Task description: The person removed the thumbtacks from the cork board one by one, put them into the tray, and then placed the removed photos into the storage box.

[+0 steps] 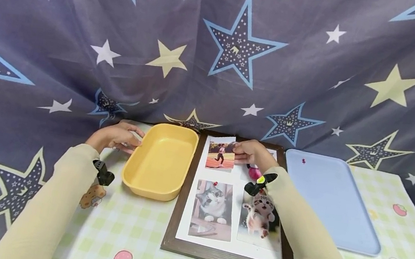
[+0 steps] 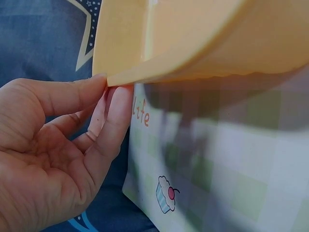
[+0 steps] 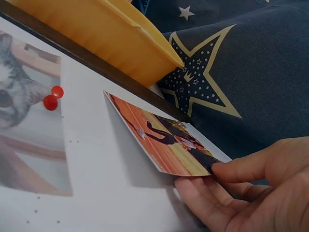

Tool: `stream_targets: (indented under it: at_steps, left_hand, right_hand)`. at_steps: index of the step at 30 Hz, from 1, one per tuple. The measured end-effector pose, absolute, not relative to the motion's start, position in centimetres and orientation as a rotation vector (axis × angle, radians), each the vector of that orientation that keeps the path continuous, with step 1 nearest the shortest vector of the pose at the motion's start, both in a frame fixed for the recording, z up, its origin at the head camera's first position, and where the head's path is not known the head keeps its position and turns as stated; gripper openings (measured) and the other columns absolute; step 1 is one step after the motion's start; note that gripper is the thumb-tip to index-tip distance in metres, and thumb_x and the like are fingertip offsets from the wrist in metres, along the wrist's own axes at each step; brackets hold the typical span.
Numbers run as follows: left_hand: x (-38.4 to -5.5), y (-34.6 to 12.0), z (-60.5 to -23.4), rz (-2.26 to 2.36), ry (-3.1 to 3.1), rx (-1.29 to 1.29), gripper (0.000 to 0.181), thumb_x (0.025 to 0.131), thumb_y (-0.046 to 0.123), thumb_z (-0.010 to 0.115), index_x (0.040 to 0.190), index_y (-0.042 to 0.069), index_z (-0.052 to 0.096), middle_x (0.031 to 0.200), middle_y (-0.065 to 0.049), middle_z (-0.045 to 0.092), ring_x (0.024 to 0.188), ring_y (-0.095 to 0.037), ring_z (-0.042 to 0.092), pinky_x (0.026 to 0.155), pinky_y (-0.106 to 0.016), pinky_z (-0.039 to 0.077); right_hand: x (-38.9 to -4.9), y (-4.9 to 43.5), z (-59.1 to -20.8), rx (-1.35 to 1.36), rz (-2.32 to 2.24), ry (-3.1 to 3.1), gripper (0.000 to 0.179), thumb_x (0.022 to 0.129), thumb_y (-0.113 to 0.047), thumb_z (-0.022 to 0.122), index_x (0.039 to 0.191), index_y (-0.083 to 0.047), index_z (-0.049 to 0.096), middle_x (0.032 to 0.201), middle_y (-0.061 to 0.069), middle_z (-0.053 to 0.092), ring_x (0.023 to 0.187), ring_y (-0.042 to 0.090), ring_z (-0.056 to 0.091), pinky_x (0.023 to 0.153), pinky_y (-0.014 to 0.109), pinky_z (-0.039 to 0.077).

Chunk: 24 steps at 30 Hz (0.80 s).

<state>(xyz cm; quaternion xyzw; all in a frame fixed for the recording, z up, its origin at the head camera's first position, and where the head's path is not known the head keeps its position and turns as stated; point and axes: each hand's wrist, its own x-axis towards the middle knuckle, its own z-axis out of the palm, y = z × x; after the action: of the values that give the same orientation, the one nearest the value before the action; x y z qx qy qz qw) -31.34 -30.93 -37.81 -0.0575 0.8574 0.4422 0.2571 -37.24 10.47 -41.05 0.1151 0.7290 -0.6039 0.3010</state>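
Note:
My left hand pinches the left rim of a yellow plastic tray between thumb and fingers; the grip shows close up in the left wrist view. With thumb and fingers my right hand pinches the right edge of a photo of a runner. That photo lies tilted just above the white board of a brown-framed pinboard. Below it a grey cat photo is held by a red pushpin. A kitten photo sits to its right, and a further picture is partly hidden behind my right hand.
A light blue tray stands right of the pinboard, with one red pushpin near its top left. The checked tablecloth covers the table. A dark curtain with stars hangs close behind.

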Motion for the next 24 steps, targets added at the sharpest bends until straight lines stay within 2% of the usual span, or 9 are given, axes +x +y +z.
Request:
stream_targets:
  at_steps: [1,2,5,9,13,17,19,22,24]
  left_hand:
    - [-31.3,-30.9,-37.8,1.2,2.325,-0.157,0.051,0.098,0.01,0.064,0.143,-0.003,0.044,0.099,-0.002,0.066,0.086,-0.012,0.067,0.083,-0.032,0.062]
    - [-31.3,-30.9,-37.9,1.201,2.326,-0.156,0.051,0.098,0.01,0.064,0.143,-0.003,0.044,0.1,-0.003,0.066,0.087,-0.012,0.067,0.083,-0.032,0.062]
    - [-31.4,-31.0,-38.0,1.201,2.328,-0.149,0.051,0.098,0.01,0.064,0.144,-0.003,0.044,0.101,-0.003,0.066,0.088,-0.012,0.067,0.083,-0.031,0.062]
    - [-31.4,-31.0,-38.0,1.202,2.33,-0.142,0.051,0.098,0.01,0.064,0.144,-0.003,0.044,0.102,-0.003,0.066,0.09,-0.012,0.067,0.083,-0.031,0.062]
    - [-31.5,-30.9,-38.0,1.2,2.331,-0.145,0.051,0.098,0.01,0.064,0.144,-0.003,0.044,0.101,-0.002,0.067,0.089,-0.012,0.067,0.083,-0.031,0.062]
    - [-31.5,-31.0,-37.9,1.197,2.327,-0.138,0.052,0.099,0.011,0.064,0.144,-0.003,0.044,0.1,-0.002,0.068,0.089,-0.013,0.068,0.083,-0.032,0.062]
    - [-31.5,-31.0,-37.9,1.193,2.327,-0.138,0.052,0.099,0.011,0.064,0.144,-0.003,0.043,0.1,-0.002,0.068,0.089,-0.012,0.068,0.083,-0.032,0.062]
    - [-31.5,-31.0,-37.9,1.188,2.328,-0.139,0.052,0.099,0.011,0.064,0.144,-0.002,0.043,0.1,-0.002,0.067,0.089,-0.012,0.067,0.083,-0.032,0.062]
    - [-31.5,-31.0,-37.9,1.185,2.33,-0.138,0.052,0.099,0.011,0.064,0.144,-0.002,0.043,0.1,-0.002,0.067,0.089,-0.012,0.067,0.083,-0.032,0.062]
  right_hand:
    - [-37.3,10.5,-41.1,0.301,-1.6,1.935,0.041,0.102,0.001,0.051,0.143,0.001,0.045,0.115,0.014,0.064,0.098,0.025,0.067,0.084,0.032,0.062]
    - [-37.3,10.5,-41.2,0.297,-1.597,1.934,0.043,0.102,0.002,0.052,0.144,0.001,0.044,0.118,0.016,0.065,0.096,0.024,0.068,0.087,0.033,0.061]
    - [-42.2,12.1,-46.5,0.241,-1.635,1.837,0.041,0.094,0.002,0.066,0.133,-0.005,0.054,0.104,0.014,0.072,0.085,0.022,0.071,0.084,0.038,0.062]
    - [-46.5,13.6,-51.1,0.189,-1.673,1.736,0.042,0.087,0.002,0.075,0.125,-0.007,0.059,0.105,0.018,0.076,0.092,0.03,0.076,0.085,0.043,0.063]
    - [-45.6,13.4,-49.9,0.174,-1.677,1.726,0.052,0.087,0.003,0.075,0.134,-0.003,0.054,0.11,0.022,0.074,0.097,0.032,0.075,0.085,0.042,0.063]
    - [-42.3,12.4,-46.4,0.194,-1.644,1.807,0.055,0.092,0.005,0.067,0.143,-0.002,0.048,0.117,0.021,0.073,0.097,0.028,0.075,0.087,0.039,0.062]
    - [-40.1,11.2,-44.2,0.255,-1.591,1.912,0.057,0.099,0.005,0.056,0.152,-0.003,0.037,0.13,0.019,0.067,0.105,0.024,0.072,0.097,0.037,0.059]
    - [-39.5,11.0,-43.6,0.249,-1.59,1.908,0.056,0.1,0.005,0.054,0.153,-0.003,0.036,0.13,0.018,0.067,0.103,0.021,0.072,0.098,0.035,0.058]
    - [-40.2,11.5,-44.1,0.21,-1.635,1.821,0.057,0.096,0.006,0.061,0.149,-0.004,0.042,0.124,0.019,0.07,0.099,0.022,0.073,0.093,0.034,0.06]
